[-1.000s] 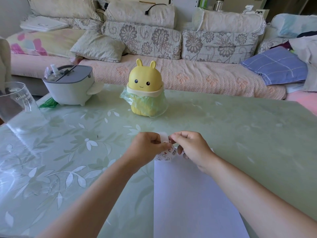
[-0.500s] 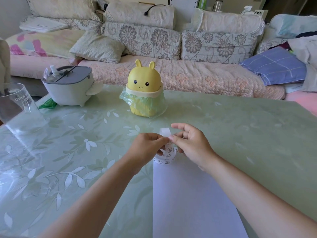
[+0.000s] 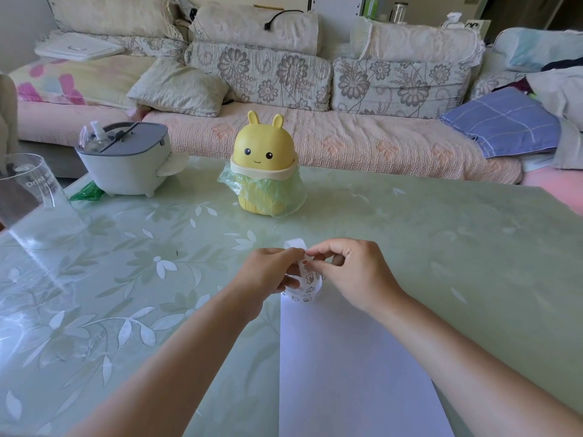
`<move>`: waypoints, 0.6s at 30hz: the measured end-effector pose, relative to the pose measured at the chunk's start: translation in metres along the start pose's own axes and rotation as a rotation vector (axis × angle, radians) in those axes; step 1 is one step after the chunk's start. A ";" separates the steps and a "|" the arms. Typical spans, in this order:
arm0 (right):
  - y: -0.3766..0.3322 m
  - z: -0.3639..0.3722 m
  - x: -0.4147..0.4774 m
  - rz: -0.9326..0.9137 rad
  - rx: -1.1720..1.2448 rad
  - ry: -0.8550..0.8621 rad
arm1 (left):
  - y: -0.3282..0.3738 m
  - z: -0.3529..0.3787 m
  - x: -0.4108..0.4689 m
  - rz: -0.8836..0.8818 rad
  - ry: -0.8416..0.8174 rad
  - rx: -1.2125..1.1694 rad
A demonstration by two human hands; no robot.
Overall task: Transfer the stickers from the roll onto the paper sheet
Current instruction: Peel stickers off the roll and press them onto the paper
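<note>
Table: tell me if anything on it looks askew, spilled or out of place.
Nothing is spilled or damaged. It is only mildly untidy: the green liner bunches out loosely around the yellow bunny bin, and a crumpled green wrapper lies against the grey-lidded container.

Bright, even daylight fills the room; its source lies outside the frame. The glossy table point(image 3: 441, 247) shows white glare on its left side, around the clear cup point(image 3: 28, 197). Shadows are soft and faint, with a light one at the far end of the paper sheet point(image 3: 347, 373), which has a lilac tint. The centre is sharp: tiny drawings on the sticker roll point(image 3: 307, 283) show crisply. The wide lens curves the sofa point(image 3: 347, 143) and the table's edges. The top right corner is dim.
</note>
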State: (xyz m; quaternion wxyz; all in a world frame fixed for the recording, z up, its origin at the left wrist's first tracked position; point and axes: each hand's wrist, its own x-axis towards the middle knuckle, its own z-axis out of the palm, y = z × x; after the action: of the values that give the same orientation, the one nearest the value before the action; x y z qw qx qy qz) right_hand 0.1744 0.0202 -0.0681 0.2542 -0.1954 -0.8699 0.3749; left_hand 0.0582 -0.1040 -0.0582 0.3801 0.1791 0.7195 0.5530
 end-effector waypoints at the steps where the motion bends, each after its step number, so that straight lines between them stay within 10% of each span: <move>1: 0.000 0.000 0.000 -0.038 -0.056 0.017 | 0.001 0.000 0.000 -0.016 0.005 -0.005; 13: 0.007 -0.005 -0.003 -0.231 -0.202 0.046 | 0.005 0.011 0.003 -0.048 0.031 -0.012; 18: 0.012 -0.018 -0.001 0.067 0.113 0.032 | -0.004 0.016 0.014 0.145 0.240 0.560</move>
State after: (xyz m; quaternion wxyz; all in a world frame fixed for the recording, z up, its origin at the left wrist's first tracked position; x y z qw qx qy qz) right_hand 0.1875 0.0369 -0.0668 0.2658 -0.2158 -0.8361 0.4286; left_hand 0.0618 -0.0852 -0.0688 0.1878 0.2611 0.8690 0.3760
